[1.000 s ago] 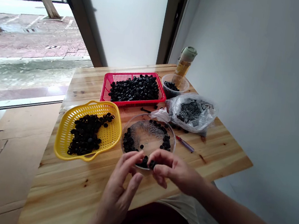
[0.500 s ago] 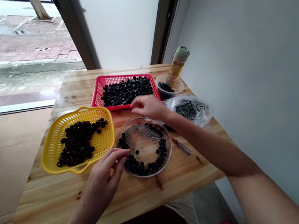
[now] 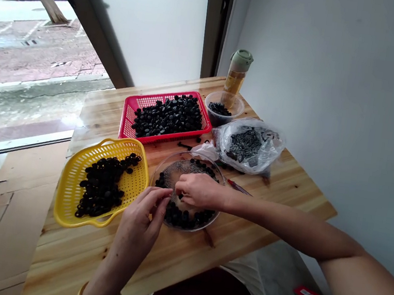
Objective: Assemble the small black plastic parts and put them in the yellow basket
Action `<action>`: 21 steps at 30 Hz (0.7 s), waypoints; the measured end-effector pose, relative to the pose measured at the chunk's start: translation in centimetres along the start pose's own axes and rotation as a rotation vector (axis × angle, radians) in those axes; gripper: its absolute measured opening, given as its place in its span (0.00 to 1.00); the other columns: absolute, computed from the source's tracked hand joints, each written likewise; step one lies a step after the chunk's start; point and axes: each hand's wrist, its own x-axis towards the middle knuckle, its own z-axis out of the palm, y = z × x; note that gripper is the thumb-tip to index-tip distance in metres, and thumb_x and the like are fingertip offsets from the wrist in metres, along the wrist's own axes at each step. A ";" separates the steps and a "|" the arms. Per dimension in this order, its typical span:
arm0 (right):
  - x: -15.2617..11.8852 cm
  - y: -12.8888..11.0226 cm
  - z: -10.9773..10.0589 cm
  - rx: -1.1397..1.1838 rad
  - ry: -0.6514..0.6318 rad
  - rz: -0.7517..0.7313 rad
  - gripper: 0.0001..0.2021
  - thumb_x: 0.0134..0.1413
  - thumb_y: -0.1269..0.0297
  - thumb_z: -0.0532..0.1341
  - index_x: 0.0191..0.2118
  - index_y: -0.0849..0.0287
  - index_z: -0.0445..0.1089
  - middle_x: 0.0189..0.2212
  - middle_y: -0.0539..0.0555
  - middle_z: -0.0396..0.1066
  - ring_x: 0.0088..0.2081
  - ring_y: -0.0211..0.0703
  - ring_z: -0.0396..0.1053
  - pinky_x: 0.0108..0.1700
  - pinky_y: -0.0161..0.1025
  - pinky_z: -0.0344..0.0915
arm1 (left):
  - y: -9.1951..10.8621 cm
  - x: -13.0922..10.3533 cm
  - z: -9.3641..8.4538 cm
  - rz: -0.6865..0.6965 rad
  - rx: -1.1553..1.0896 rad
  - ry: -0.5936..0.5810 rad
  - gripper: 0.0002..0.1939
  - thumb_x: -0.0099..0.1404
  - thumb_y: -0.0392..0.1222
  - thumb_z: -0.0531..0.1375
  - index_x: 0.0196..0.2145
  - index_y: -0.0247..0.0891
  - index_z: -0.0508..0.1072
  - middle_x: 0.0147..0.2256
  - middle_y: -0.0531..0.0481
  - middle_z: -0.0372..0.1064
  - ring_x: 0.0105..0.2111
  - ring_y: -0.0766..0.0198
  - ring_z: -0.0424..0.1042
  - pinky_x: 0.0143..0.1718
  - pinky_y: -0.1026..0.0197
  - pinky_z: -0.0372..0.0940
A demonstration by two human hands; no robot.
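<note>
My left hand [image 3: 147,211] is at the near left rim of a round clear tray [image 3: 161,162], thumb and forefinger pinched together; anything between them is too small to name. Over the middle of that tray my right hand [image 3: 196,190] bends down with its fingers closed, and their grip is hidden. Just under its fingertips shows a small black round piece [image 3: 180,197]. Thin pins [image 3: 177,168] lie in the tray's far part, and more black round pieces [image 3: 183,218] line its edge. A yellow basket [image 3: 63,187] of black rings and discs stands left of my left hand.
Behind the tray sits a red basket [image 3: 125,113] heaped with shiny black pieces. A clear bowl [image 3: 237,108], a bottle [image 3: 240,70] and a plastic bag [image 3: 266,150] of dark small parts stand at the right. A red pen [image 3: 237,187] lies beside the tray on the wooden table [image 3: 287,184].
My right hand has come from the red basket's near edge back towards me, down into the round tray. My left hand keeps its pinch at the tray's rim.
</note>
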 end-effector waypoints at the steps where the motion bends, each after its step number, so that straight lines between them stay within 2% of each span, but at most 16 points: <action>1: -0.3 0.1 -0.4 0.038 0.052 0.011 0.06 0.57 0.72 0.64 0.40 0.62 0.77 0.39 0.57 0.77 0.38 0.46 0.73 0.35 0.36 0.60 | -0.2 0.1 0.2 0.008 0.024 -0.013 0.09 0.74 0.38 0.57 0.45 0.38 0.78 0.38 0.46 0.77 0.34 0.61 0.77 0.34 0.63 0.70; 3: -1.1 0.5 -1.4 0.169 0.199 0.054 0.05 0.55 0.75 0.64 0.38 0.62 0.74 0.34 0.54 0.75 0.35 0.42 0.71 0.36 0.36 0.61 | -0.6 0.6 0.7 0.024 0.084 -0.077 0.10 0.74 0.37 0.56 0.46 0.38 0.77 0.39 0.45 0.77 0.36 0.59 0.77 0.37 0.61 0.70; 5: -2.2 1.0 -2.4 0.336 0.337 0.111 0.06 0.52 0.76 0.63 0.35 0.60 0.71 0.29 0.49 0.71 0.30 0.39 0.67 0.35 0.35 0.60 | -1.1 1.4 1.7 0.008 0.183 -0.205 0.10 0.74 0.36 0.55 0.46 0.38 0.77 0.40 0.45 0.77 0.38 0.57 0.78 0.39 0.59 0.70; 8: -3.9 1.3 -3.0 0.527 0.431 0.181 0.06 0.50 0.74 0.62 0.35 0.58 0.68 0.24 0.45 0.66 0.27 0.36 0.63 0.31 0.34 0.59 | -1.5 3.1 3.4 -0.062 0.363 -0.426 0.11 0.72 0.33 0.56 0.45 0.38 0.78 0.42 0.43 0.77 0.41 0.54 0.78 0.42 0.56 0.69; 10: -4.8 1.3 -2.9 0.621 0.460 0.209 0.05 0.51 0.71 0.62 0.35 0.58 0.68 0.24 0.45 0.65 0.26 0.36 0.62 0.30 0.34 0.59 | -1.6 4.3 4.4 -0.080 0.423 -0.504 0.10 0.70 0.31 0.58 0.42 0.38 0.78 0.42 0.42 0.77 0.41 0.52 0.78 0.41 0.55 0.68; 15: -6.2 1.2 -1.9 0.815 0.512 0.230 0.07 0.53 0.62 0.63 0.37 0.58 0.69 0.26 0.47 0.67 0.28 0.38 0.63 0.31 0.35 0.60 | -1.2 5.8 5.5 -0.076 0.443 -0.546 0.10 0.69 0.32 0.58 0.30 0.37 0.75 0.35 0.42 0.73 0.36 0.51 0.75 0.36 0.56 0.65; 21: -7.1 1.5 -1.3 0.931 0.573 0.259 0.08 0.52 0.61 0.65 0.37 0.58 0.70 0.26 0.46 0.66 0.28 0.37 0.62 0.31 0.36 0.59 | -1.6 6.0 5.7 -0.148 0.359 -0.499 0.10 0.65 0.29 0.57 0.29 0.38 0.72 0.28 0.45 0.73 0.31 0.54 0.74 0.34 0.57 0.62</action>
